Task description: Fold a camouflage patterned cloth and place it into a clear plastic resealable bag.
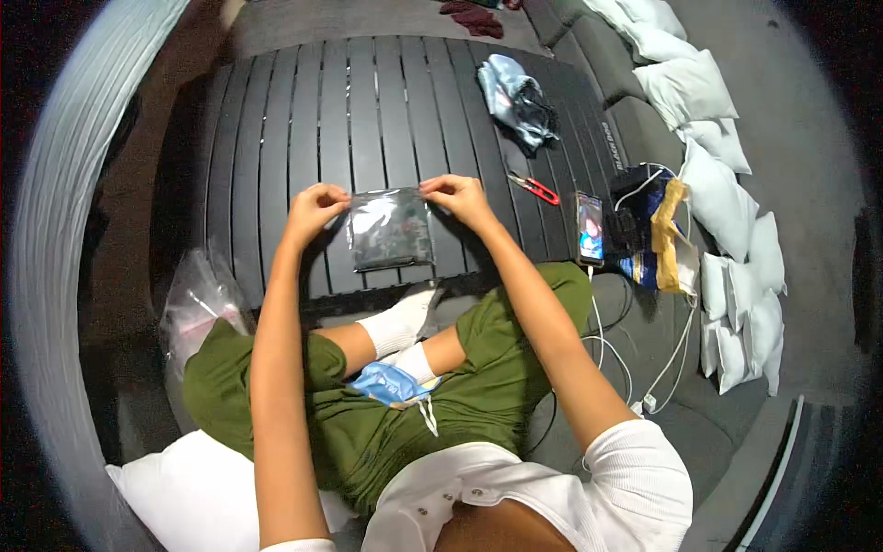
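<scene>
A clear plastic bag with something dark and folded inside lies flat on the black slatted table, near its front edge. My left hand pinches the bag's far left corner between thumb and fingers. At the far right corner, my right hand pinches the bag in the same way. The bag's top edge is stretched between the two hands. What the dark contents are, I cannot make out. In my lap rests a blue plastic packet.
Red-handled thread snips and crumpled light-blue and dark cloth lie on the table's right. A phone stands beside a blue-and-yellow bag and white cables. Clear plastic bags sit left; white pillows line the right.
</scene>
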`<control>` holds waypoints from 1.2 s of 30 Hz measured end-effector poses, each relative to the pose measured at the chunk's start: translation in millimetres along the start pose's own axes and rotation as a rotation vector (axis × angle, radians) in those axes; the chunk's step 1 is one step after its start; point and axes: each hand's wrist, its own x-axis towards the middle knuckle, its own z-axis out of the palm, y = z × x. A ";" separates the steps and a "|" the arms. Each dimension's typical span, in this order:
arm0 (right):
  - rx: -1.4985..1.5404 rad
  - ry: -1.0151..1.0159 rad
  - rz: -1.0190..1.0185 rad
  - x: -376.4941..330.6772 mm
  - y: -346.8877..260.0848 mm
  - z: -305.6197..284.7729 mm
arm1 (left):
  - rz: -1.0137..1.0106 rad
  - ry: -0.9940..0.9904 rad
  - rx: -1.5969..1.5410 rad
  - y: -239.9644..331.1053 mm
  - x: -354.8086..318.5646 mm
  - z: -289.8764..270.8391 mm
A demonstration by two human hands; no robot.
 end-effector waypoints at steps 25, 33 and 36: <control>-0.228 -0.012 -0.100 -13.0 -7.2 -11.2 | 0.122 -0.185 0.221 15.4 7.2 -2.5; -0.413 -0.014 -0.284 -20.6 -10.5 -1.7 | 0.406 -0.136 0.572 18.8 -5.7 -3.7; -0.535 -0.029 -0.356 -27.9 -6.9 -2.0 | 0.426 -0.089 0.720 21.9 -12.8 1.8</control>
